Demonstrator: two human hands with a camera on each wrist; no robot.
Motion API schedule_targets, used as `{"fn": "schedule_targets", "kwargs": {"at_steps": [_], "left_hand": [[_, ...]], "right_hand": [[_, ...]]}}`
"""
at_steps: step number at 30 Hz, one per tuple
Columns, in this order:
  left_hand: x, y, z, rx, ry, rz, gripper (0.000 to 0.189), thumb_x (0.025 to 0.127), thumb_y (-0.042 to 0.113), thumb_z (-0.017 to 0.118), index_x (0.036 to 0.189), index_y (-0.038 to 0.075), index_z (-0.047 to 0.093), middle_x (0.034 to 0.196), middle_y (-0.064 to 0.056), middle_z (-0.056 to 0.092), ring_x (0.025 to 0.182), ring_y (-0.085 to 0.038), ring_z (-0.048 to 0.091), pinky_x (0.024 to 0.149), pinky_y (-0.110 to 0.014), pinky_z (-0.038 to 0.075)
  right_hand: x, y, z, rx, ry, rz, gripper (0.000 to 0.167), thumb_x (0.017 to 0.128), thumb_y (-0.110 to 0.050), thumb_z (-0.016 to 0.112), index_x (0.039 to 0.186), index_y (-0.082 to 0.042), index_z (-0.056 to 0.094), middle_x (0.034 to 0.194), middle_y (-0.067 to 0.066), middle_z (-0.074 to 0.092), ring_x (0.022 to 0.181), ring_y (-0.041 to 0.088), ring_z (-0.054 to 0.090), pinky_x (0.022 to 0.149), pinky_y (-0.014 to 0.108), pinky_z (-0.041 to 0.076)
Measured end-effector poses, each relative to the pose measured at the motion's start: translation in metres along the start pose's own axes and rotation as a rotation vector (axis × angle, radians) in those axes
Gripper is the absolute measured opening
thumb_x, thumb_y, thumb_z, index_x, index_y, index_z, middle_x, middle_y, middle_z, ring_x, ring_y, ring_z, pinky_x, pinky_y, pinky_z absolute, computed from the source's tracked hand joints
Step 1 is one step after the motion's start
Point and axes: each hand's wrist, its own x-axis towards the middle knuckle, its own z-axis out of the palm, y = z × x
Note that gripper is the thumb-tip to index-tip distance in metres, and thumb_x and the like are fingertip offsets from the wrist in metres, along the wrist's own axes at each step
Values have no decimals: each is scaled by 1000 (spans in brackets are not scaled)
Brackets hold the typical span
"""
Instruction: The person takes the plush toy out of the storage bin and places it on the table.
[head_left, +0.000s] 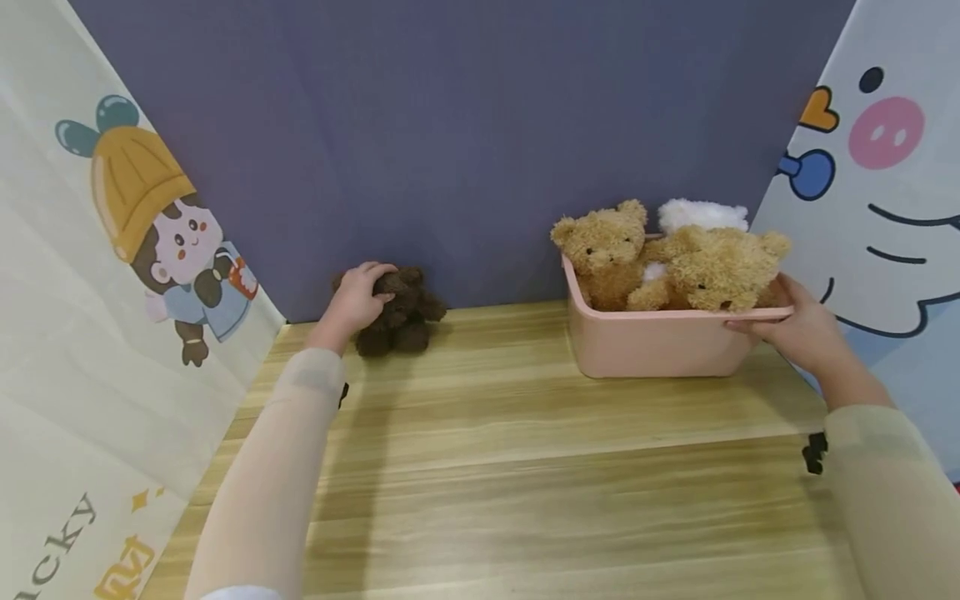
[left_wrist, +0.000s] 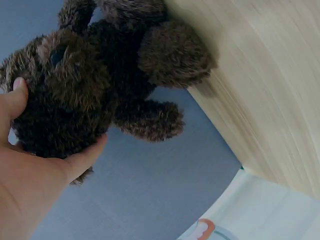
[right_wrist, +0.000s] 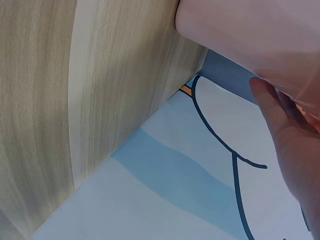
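By the table's (head_left: 525,500) far left corner, the left hand (head_left: 358,298) is pinching a dark brown bear (head_left: 405,304) by its head.
Near the far right corner, the right hand (head_left: 806,332) is gripping the rim of a smooth, round-cornered pink bin (head_left: 667,346), probably best kept steady; a wide, gentle hold should be suiting the shaggy head. Curly tan bears (head_left: 723,262) are sitting inside, white fluff (head_left: 701,215) showing behind.

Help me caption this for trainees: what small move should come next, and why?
Probably lift the dark bear with the left hand: that hand grips it, while the right hand holds the pink bin, where two tan bears sit.
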Motion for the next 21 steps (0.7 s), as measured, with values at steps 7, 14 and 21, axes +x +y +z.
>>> {"fn": "schedule_targets", "kwargs": {"at_steps": [7, 14, 21], "left_hand": [[-1, 4, -1, -27, 87, -39, 58, 115, 27, 46, 170, 26, 27, 179, -13, -16, 165, -44, -14, 121, -73, 35], [-5, -2, -8, -97, 143, -34, 64, 112, 17, 46, 171, 26, 24, 180, -11, -13, 167, -40, -14, 123, -74, 29], [-5, -3, -11, -123, 137, -29, 67, 111, 23, 49, 172, 26, 22, 181, -10, -11, 168, -38, -13, 125, -76, 23]], "right_hand": [[-3, -2, 1, 19, -3, 9, 134, 90, -61, 79, 168, -19, -21, 178, 19, -7, 155, 64, 14, 111, 84, 28], [-3, -4, 1, -8, 11, -3, 133, 90, -62, 79, 169, -17, -18, 178, 21, -3, 154, 65, 17, 111, 83, 28], [-4, -3, 1, 1, 5, 1, 133, 90, -62, 79, 169, -20, -20, 178, 19, -4, 155, 65, 15, 111, 84, 26]]}}
